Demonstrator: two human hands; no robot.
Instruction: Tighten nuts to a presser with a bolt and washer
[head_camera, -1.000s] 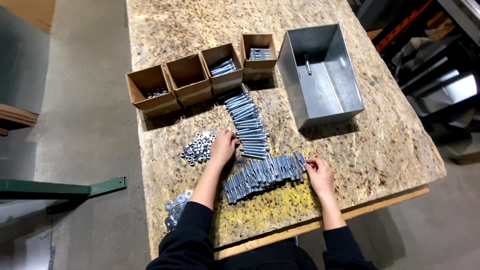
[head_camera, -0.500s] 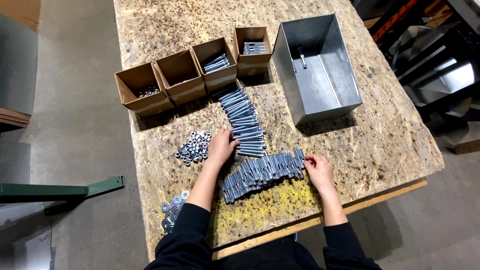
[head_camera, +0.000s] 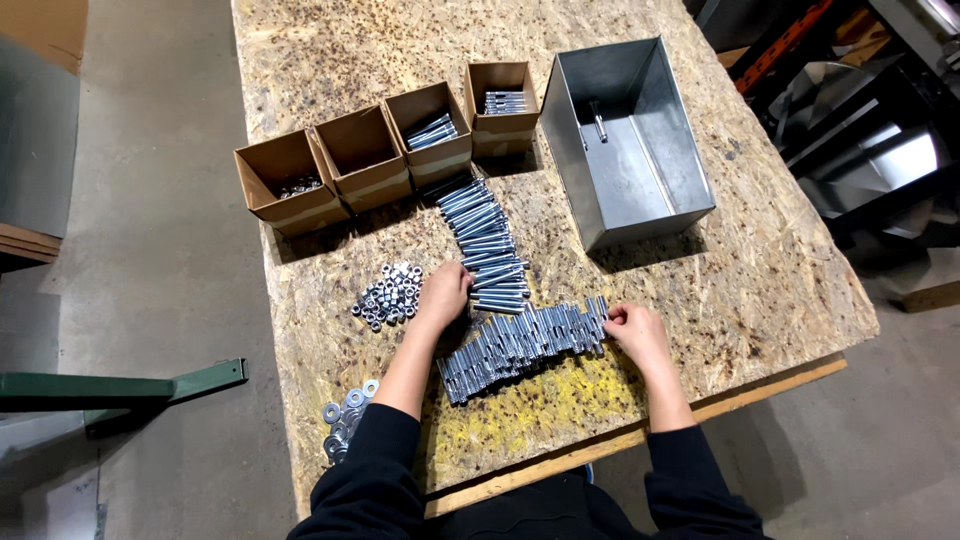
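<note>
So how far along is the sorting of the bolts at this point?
Partly done. Bolts already lie in two of the cardboard boxes, small parts in a third, and one bolt in the metal bin. In hand: the left hand touches the upper row of bolts, and the right hand the end of the lower row of bolts. Left: both rows, the nuts and the washers on the table.

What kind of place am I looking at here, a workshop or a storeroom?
Most likely a workshop or small assembly area. A rough chipboard bench stands on a concrete floor, laid out with rows of bolts, a pile of nuts, cardboard sorting boxes and a sheet-metal bin.
</note>
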